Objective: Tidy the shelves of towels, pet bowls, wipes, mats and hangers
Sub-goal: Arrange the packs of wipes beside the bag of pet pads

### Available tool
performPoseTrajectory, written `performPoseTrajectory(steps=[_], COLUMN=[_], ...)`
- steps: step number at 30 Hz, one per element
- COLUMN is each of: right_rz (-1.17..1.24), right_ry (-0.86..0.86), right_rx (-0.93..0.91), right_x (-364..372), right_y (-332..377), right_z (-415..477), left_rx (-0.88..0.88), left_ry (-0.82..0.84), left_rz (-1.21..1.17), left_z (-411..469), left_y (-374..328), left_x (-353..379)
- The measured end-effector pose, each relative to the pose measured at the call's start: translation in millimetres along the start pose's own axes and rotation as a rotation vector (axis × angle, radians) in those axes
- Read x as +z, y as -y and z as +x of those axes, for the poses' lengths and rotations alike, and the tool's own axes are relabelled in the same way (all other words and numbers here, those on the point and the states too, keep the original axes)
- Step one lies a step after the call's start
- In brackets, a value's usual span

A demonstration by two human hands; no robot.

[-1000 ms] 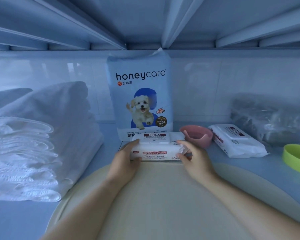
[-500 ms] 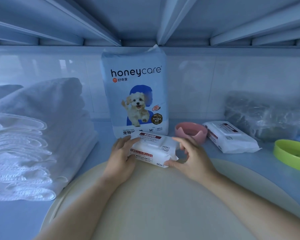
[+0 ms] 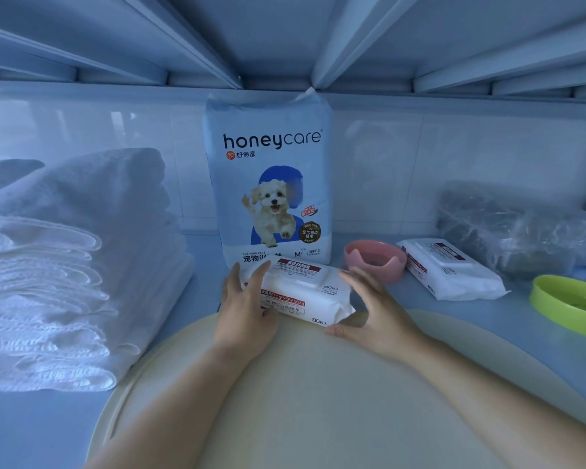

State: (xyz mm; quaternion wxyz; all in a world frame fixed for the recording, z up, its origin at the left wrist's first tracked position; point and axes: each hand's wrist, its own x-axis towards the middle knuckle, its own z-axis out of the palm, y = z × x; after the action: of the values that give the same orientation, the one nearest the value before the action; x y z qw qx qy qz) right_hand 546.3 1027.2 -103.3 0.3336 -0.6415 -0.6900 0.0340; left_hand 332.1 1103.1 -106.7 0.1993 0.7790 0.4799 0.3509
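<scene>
A white KOJIMA wipes pack lies askew on the blue shelf, its near edge over the rim of a round beige mat. My left hand holds its left end, fingers over the top and thumb on the front. My right hand cups its right end, thumb at the near corner. Behind it stands an upright honeycare training-pad bag. A second wipes pack lies to the right, beside a pink pet bowl. A green bowl sits at the far right.
A tall stack of folded white towels fills the left side. A dark bundle in clear plastic lies at the back right against the tiled wall. The underside of the shelf above hangs low overhead.
The wipes pack has turned between my hands, from square-on to askew, its right end now nearer me. My right hand has slid to that near corner.
</scene>
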Motion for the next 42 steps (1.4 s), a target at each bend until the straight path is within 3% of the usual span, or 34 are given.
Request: performPoseTrajectory(steps=[10, 15, 22, 33, 39, 42], right_rz=[-0.087, -0.097, -0.033, -0.013, 0.011, 0.053], right_ry=[-0.274, -0.157, -0.035, -0.193, 0.082, 0.047], right_rx=[-0.108, -0.15, -0.083, -0.102, -0.16, -0.1], right_x=[5.7, -1.8, -7.4, -9.4, -5.1, -5.6], right_y=[11.6, 5.0, 0.3, 8.8, 18.2, 23.8], right_z=[-5.7, -3.1, -2.0, -1.7, -6.1, -5.6], left_rx=[0.21, 0.374, 0.321, 0.168, 0.155, 0.071], left_ry=[0.157, 0.176, 0.235, 0.243, 0.257, 0.251], left_rz=[-0.014, 0.012, -0.042, -0.072, -0.067, -0.103], left_z=[2.5, -0.2, -0.5, -5.6, -6.6, -5.4], left_y=[4.4, -1.9, -4.8, -7.0, -9.1, -12.2], left_x=[-6.4, -5.0, -8.9, -10.8, -11.6, -10.0])
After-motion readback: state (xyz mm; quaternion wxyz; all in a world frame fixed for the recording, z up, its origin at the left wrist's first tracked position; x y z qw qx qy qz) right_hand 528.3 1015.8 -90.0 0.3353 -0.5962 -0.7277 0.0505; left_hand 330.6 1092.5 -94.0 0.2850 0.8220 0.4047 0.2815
